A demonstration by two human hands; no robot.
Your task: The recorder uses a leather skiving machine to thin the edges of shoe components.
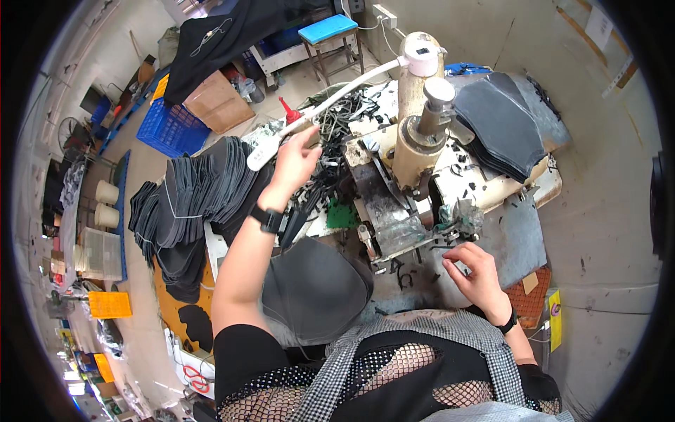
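The left hand (295,158) is stretched out to the white lamp arm (320,105), fingers curled loosely by its head among the black strap scraps (330,151) — whether they grip it I cannot tell. The right hand (474,271) rests by the sewing machine (415,148), fingers narrow, pinching something too small to make out. Leaning that far could drag scraps off the surface (524,235), and the right fingers sit near the needle. A yellow tag (555,320) hangs off the surface edge; a cardboard box (218,102) and blue crate (172,126) stand on the floor.
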